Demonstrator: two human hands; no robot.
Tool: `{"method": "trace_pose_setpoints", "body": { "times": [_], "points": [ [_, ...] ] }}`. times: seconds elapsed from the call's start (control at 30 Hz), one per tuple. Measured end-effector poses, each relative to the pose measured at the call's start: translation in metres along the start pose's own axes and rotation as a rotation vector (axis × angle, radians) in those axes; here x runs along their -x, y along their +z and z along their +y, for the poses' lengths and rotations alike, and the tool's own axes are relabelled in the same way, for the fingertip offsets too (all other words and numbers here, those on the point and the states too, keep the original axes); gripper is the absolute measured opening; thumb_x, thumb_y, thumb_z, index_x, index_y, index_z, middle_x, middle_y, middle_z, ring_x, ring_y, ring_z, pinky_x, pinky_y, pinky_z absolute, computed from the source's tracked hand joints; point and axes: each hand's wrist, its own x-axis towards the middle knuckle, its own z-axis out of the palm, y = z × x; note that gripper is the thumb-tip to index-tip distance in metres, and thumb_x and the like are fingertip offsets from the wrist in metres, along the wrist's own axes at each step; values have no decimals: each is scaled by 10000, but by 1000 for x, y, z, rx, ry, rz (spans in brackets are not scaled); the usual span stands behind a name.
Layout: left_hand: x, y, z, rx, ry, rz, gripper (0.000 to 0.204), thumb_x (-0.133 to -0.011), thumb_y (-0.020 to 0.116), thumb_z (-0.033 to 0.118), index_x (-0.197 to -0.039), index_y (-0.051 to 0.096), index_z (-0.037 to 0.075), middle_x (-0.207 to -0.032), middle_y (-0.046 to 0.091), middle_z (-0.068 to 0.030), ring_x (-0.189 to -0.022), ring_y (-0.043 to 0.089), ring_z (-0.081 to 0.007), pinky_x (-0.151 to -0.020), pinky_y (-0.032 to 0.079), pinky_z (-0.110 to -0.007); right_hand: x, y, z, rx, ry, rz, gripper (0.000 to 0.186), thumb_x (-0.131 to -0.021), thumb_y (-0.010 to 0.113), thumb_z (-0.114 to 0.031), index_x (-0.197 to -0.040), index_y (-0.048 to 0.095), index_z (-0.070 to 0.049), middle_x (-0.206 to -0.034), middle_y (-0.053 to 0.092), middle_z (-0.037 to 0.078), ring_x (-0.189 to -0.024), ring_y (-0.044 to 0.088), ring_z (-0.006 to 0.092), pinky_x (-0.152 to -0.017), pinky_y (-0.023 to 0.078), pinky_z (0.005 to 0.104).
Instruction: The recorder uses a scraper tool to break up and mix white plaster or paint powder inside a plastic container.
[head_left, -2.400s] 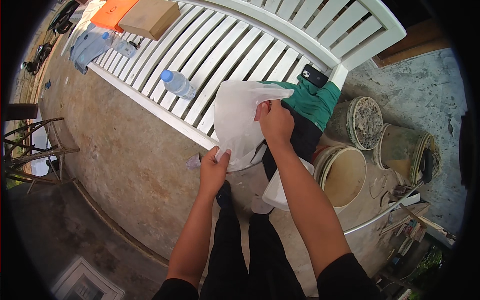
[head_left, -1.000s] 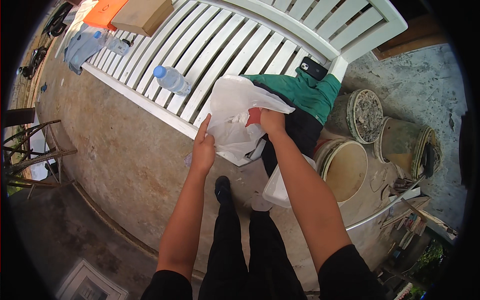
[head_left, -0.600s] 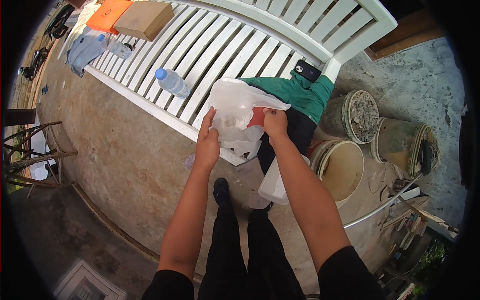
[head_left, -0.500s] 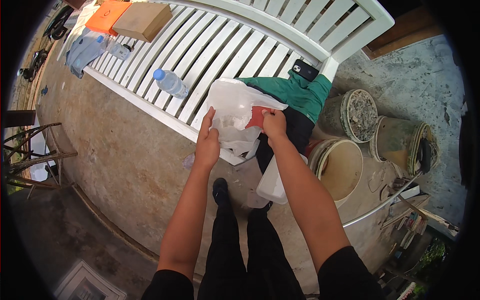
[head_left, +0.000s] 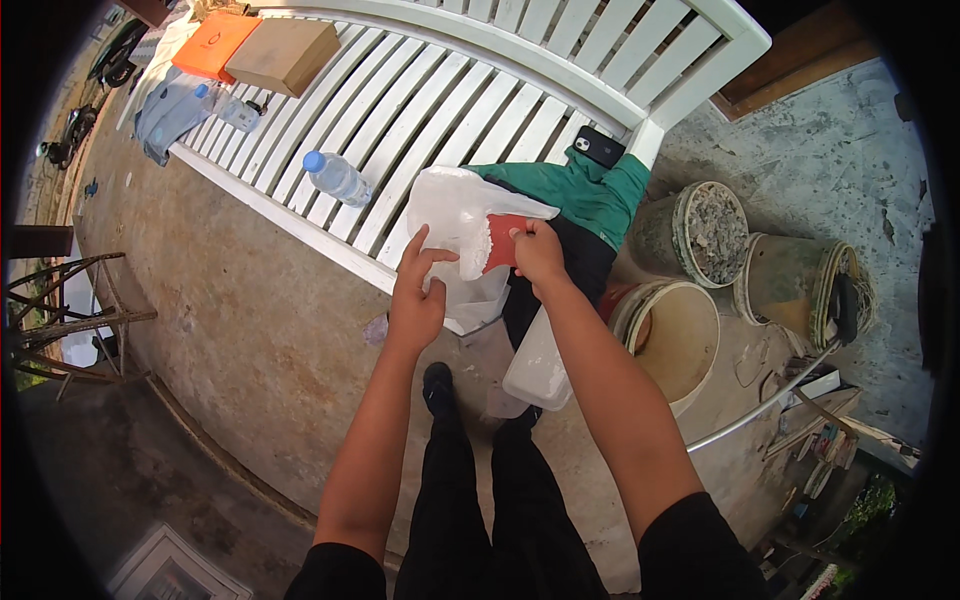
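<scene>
- Underneath everything runs a long white slatted bench (head_left: 420,110), stretching from the upper left across to a corner post at the upper right, standing on a stained concrete floor (head_left: 250,340).
- To the right of the bench sit three dirty buckets: a cream one (head_left: 668,340) just beside the person's right forearm, a grey one filled with rubble (head_left: 700,232) behind it, and a greenish one (head_left: 800,290) farther right.
- A green garment (head_left: 600,200) lies draped over the bench's near end, with a dark phone (head_left: 600,147) resting on top of it.
- The white plastic bag (head_left: 455,215) is held up over the bench's front edge, just left of the green garment, and something red shows through its right side.
- The left hand (head_left: 415,295) grips the bag from below, fingers curled up into the thin plastic.
- The right hand (head_left: 538,255) pinches the bag's right edge, closed tight around the plastic where the red thing sits.
- A brown cardboard box (head_left: 283,55) and an orange flat box (head_left: 212,42) rest at the bench's far left, well apart from the hands, with a grey cloth (head_left: 165,115) hanging below them.
- A clear water bottle with a blue cap (head_left: 335,178) lies on the slats, left of the bag.
</scene>
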Motion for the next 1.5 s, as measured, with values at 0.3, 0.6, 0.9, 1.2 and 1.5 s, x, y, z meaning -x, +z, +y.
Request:
{"method": "trace_pose_setpoints", "body": {
  "times": [0.3, 0.6, 0.9, 1.2, 1.5],
  "points": [
    [-10, 3, -22, -253, -63, 30, 547, -826, 479, -26, -1370, 532, -41, -1557, 377, -253, -1441, 352, -430, -1190, 300, -440, 4, -7, -5, 96, 1, -158, 245, -955, 625, -189, -1130, 658, -21, -853, 672, 56, -650, 607, 161, -532, 495, 322],
    [-16, -12, 8, 50, -174, 108, 483, -883, 502, 34, -1361, 565, 40, -1551, 407, -209, -1448, 369, -371, -1195, 285, -418, 19, -21, -20, 27, -30, -298, 214, -981, 589, -201, -1114, 625, -36, -907, 664, 25, -724, 585, 127, -562, 470, 289],
    [44, -2, 40, 162, -168, 268, 432, -892, 499, 8, -1320, 526, 60, -1468, 473, -160, -1361, 444, -327, -1128, 328, -457, 78, -89, -23, -173, -22, -328, 107, -1022, 545, -161, -1047, 611, -80, -845, 649, -10, -672, 558, 67, -556, 428, 251],
    [124, 49, 60, -11, -136, 190, 404, -856, 531, -5, -1255, 558, 51, -1376, 514, -163, -1265, 474, -322, -1018, 393, -430, 122, -152, 23, -295, -6, -97, 108, -1034, 540, -168, -1069, 619, -104, -836, 652, -38, -668, 552, 44, -543, 408, 239],
    [144, 100, 27, 365, -403, -18, 435, -962, 536, 36, -1397, 519, 37, -1274, 605, -163, -1137, 605, -233, -881, 515, -327, 159, -158, 95, -320, 20, 54, 64, -1019, 580, -139, -1043, 607, -86, -824, 614, -28, -667, 518, 45, -541, 406, 226]
  ]
}}
